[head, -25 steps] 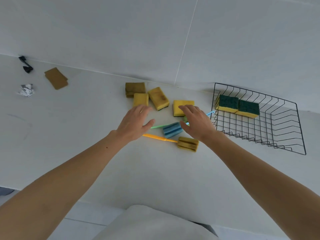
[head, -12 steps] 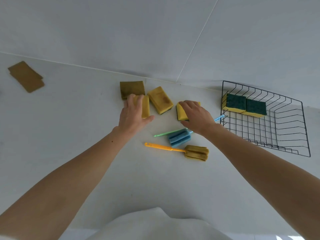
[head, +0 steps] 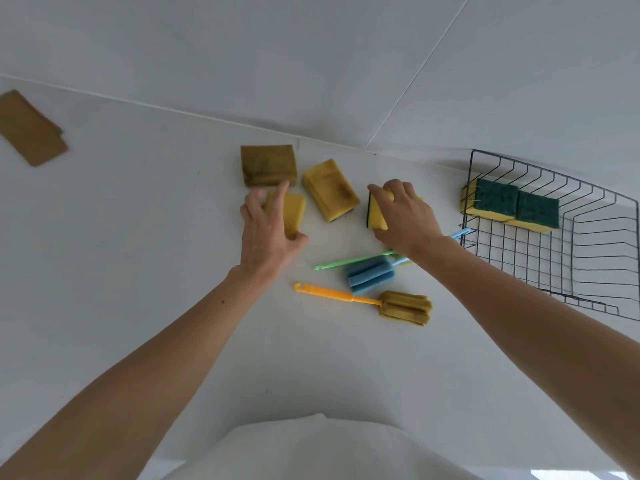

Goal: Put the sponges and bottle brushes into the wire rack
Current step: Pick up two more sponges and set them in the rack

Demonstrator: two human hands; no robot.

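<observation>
Sponges lie scattered at the counter's twelve o'clock, close to the wall, with the wire rack (head: pixel 588 237) off at three o'clock so a short sideways carry should fill it. Two green-topped sponges (head: pixel 516 206) already sit against the rack's far rim. The left hand (head: pixel 270 237) curls over a small yellow sponge (head: pixel 292 211), thumb under its near end and fingers on its far edge, half closed around it. The right hand (head: pixel 405 216) pinches another yellow sponge (head: pixel 375 216), tipped up on edge, seemingly mid-lift. A browned sponge (head: pixel 268 164) and a stained yellow one (head: pixel 330 188) rest untouched between and beyond the hands. Three bottle brushes, blue (head: pixel 370 275), green-handled (head: pixel 349 263) and orange (head: pixel 405 306), lie crossed at five o'clock, likely left for later.
</observation>
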